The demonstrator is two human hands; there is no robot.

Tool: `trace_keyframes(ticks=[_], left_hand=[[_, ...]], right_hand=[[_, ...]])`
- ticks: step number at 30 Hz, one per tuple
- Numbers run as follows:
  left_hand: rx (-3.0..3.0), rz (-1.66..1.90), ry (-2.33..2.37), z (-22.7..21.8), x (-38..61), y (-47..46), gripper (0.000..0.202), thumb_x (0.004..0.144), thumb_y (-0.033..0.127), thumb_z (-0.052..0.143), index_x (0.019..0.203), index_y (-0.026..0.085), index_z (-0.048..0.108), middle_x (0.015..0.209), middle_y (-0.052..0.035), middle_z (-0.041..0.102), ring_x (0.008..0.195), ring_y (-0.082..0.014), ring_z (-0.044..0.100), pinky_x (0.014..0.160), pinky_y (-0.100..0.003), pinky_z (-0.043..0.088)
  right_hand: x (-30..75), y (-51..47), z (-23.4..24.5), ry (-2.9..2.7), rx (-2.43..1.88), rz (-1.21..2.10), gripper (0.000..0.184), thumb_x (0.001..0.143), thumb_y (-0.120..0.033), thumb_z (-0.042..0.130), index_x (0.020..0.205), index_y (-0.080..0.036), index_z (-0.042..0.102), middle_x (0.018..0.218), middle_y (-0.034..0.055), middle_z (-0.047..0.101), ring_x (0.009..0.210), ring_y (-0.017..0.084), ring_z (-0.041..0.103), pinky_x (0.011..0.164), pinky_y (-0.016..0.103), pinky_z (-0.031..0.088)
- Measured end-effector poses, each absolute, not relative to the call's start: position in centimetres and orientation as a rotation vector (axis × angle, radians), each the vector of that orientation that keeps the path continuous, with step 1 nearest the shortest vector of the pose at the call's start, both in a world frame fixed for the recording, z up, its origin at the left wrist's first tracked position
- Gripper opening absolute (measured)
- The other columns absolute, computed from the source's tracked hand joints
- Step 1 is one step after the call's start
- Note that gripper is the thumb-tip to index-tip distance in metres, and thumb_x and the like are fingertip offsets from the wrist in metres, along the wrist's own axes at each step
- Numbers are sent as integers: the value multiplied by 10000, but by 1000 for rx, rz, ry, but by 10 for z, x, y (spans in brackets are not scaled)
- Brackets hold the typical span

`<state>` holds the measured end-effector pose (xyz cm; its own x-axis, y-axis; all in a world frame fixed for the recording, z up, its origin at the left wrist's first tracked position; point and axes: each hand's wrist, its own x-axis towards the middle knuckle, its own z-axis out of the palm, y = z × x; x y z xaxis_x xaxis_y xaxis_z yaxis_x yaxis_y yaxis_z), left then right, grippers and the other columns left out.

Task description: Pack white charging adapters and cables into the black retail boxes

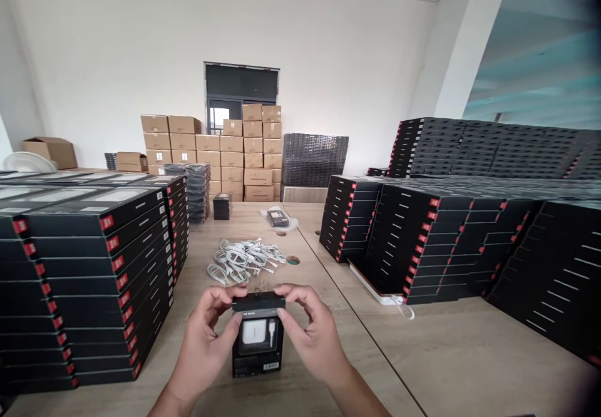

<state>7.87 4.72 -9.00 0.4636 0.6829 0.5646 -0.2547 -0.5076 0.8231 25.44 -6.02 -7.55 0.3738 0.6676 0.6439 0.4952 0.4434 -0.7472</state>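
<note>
A small black product box (pixel 258 335) with a clear window showing a white charger stands upright on the wooden table (pixel 441 354). My left hand (pixel 206 335) grips its left side and top corner. My right hand (pixel 312 332) grips its right side and top corner. Both hands have fingers curled round the box's top flap. Just beyond the box lies a pile of coiled white cables (pixel 244 259).
Tall stacks of black boxes with red tabs stand on the left (pixel 94 267) and right (pixel 422 241). A white tray (pixel 375 288) lies under the right stack. Cardboard cartons (pixel 235 151) and a stack of dark trays (pixel 314 160) line the back wall.
</note>
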Motion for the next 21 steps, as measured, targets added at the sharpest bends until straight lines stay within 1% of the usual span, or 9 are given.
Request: trace_keyframes(ticks=[2, 4, 7, 10, 13, 17, 19, 21], left_hand=[[1758, 1192, 338, -87, 78, 45, 129, 892, 281, 562, 1012, 238, 542, 1116, -73, 684, 1157, -224, 604, 1004, -382, 473], [1839, 1170, 301, -85, 77, 46, 161, 902, 284, 547, 1048, 232, 594, 1114, -70, 680, 1152, -226, 601, 1014, -381, 463], [1934, 1185, 276, -84, 75, 50, 181, 914, 281, 527, 1012, 232, 672, 1102, -74, 682, 1117, -229, 611, 988, -382, 477], [1976, 1209, 282, -84, 75, 52, 197, 912, 271, 531, 1008, 239, 700, 1089, -76, 686, 1087, -230, 621, 953, -381, 493], [1999, 1211, 270, -85, 74, 51, 210, 922, 246, 508, 994, 246, 705, 1105, -73, 673, 1092, -221, 616, 945, -371, 488], [2009, 1196, 250, -90, 72, 54, 215, 923, 225, 499, 993, 255, 700, 1145, -70, 654, 1123, -213, 601, 959, -370, 474], [2017, 1194, 251, -93, 73, 58, 208, 915, 230, 510, 991, 259, 701, 1157, -70, 654, 1133, -215, 600, 966, -375, 474], [2053, 1196, 292, -94, 75, 60, 229, 908, 239, 507, 1040, 264, 692, 1226, -77, 632, 1180, -223, 578, 1010, -400, 453]], right_hand=[[253, -61, -74, -1280, -1187, 169, 135, 826, -222, 676, 954, -258, 648, 1012, 56, 702, 988, 234, 645, 901, 352, 495], [251, -60, -70, -1321, -1200, 158, 112, 837, -236, 668, 947, -253, 682, 981, 58, 688, 974, 235, 632, 889, 348, 492], [250, -59, -65, -1347, -1220, 161, 101, 865, -262, 641, 915, -259, 728, 963, 59, 667, 949, 231, 624, 860, 343, 494], [251, -58, -65, -1342, -1221, 188, 112, 879, -275, 628, 898, -263, 737, 962, 56, 657, 938, 225, 627, 862, 347, 491], [256, -59, -66, -1373, -1209, 221, 123, 885, -286, 621, 909, -266, 740, 1019, 60, 659, 987, 229, 630, 905, 362, 479], [262, -61, -69, -1431, -1175, 324, 144, 885, -300, 628, 955, -272, 750, 1171, 78, 666, 1107, 245, 620, 963, 387, 475], [264, -59, -70, -1435, -1178, 347, 152, 882, -315, 636, 960, -265, 755, 1173, 84, 684, 1103, 241, 634, 960, 386, 492], [264, -54, -71, -1407, -1196, 304, 174, 878, -348, 635, 949, -255, 764, 1139, 90, 710, 1072, 242, 655, 953, 385, 508]])
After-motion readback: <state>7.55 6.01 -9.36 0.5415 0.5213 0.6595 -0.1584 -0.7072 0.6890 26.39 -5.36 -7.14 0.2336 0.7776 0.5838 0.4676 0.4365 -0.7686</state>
